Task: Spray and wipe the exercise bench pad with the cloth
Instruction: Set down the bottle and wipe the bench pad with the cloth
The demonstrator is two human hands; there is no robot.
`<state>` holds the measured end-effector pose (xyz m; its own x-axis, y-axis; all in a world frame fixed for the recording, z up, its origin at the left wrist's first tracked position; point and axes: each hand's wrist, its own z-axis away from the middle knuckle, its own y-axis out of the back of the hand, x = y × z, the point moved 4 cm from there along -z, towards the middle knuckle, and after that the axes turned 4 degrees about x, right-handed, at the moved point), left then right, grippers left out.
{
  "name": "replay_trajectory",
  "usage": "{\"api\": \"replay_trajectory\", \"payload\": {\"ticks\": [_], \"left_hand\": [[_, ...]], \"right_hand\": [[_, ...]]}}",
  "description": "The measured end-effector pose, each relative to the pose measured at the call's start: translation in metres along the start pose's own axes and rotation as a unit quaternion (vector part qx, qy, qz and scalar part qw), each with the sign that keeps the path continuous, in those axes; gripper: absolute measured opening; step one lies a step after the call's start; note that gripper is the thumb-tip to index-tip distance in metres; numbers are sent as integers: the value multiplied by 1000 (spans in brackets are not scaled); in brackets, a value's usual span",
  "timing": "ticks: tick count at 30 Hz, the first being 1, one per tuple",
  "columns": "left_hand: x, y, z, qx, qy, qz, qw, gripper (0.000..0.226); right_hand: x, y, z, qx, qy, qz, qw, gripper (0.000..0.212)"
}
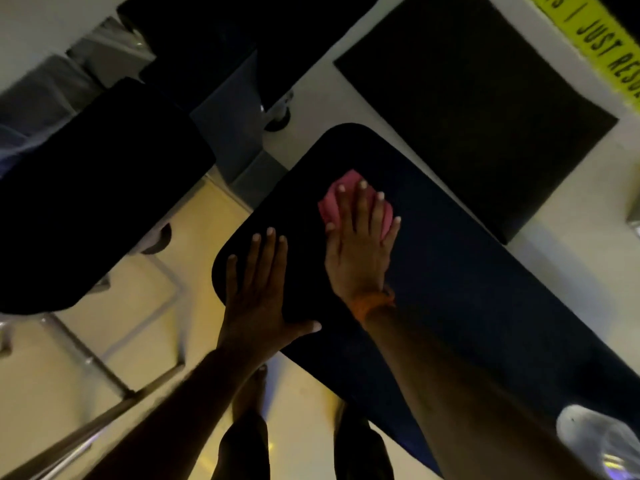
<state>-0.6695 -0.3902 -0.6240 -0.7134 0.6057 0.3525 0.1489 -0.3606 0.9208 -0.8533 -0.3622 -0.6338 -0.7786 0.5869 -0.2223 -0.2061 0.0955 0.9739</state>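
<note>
dim pad [467, 278]; hand [360, 251] hides cloth [341, 181]

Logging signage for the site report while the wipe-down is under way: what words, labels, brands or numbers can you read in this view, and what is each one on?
"JUST RESU": black capitals on the yellow-green banner at the top right; the word is cut off by the picture's edge.
Letters before the "|" divider on that banner: cropped, unreadable.
Bench pad, pink cloth, orange wristband, translucent object at lower right: no readable text.
</note>
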Motion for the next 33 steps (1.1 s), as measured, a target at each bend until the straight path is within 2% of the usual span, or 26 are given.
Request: {"api": "replay_trajectory", "payload": {"ticks": [1,3,4,5,8,9,11,13,15,18,20,24,26,28,30,33], "left_hand": [[2,-2,2,8,11,1,1000,136],[6,-4,10,25,46,8,999,133],[7,-5,15,34,68,19,997,133],[8,-6,20,41,88,33,995,133],[16,-14,27,44,121,52,990,136],[19,-16,29,46,132,52,989,137],[23,-17,34,47,162,62,984,139],[26,-17,40,44,196,80,976,141],[28,-16,47,32,219,91,971,143],[35,-19,54,22,236,89,967,147],[39,-21,56,25,242,93,966,147],[39,-21,60,43,250,148,956,141],[38,-17,65,55,242,181,952,131],[38,-12,69,65,239,184,951,120],[38,-7,70,95,252,168,948,110],[42,-3,61,145,290,152,934,91]], "right_hand": [[-12,-2,12,-9,69,-7,998,62],[-10,-4,31,-54,257,0,965,62],[-2,-1,22,-58,306,5,950,62],[2,0,5,-49,308,8,950,61],[-9,0,-42,-17,157,0,988,59],[-17,-1,-36,-19,155,2,988,59],[-23,-4,-4,-39,286,13,957,61],[-5,4,16,-85,434,25,896,61],[-5,4,-8,-90,479,34,873,60],[-41,-5,-50,-78,378,37,922,61],[-52,-6,-38,-81,355,32,931,62],[-10,5,27,-140,496,40,856,63],[6,11,33,-180,502,3,846,65],[9,19,26,-201,431,-76,877,67],[7,29,17,-184,325,-144,917,67],[1,35,3,-157,223,-140,952,71]]}}
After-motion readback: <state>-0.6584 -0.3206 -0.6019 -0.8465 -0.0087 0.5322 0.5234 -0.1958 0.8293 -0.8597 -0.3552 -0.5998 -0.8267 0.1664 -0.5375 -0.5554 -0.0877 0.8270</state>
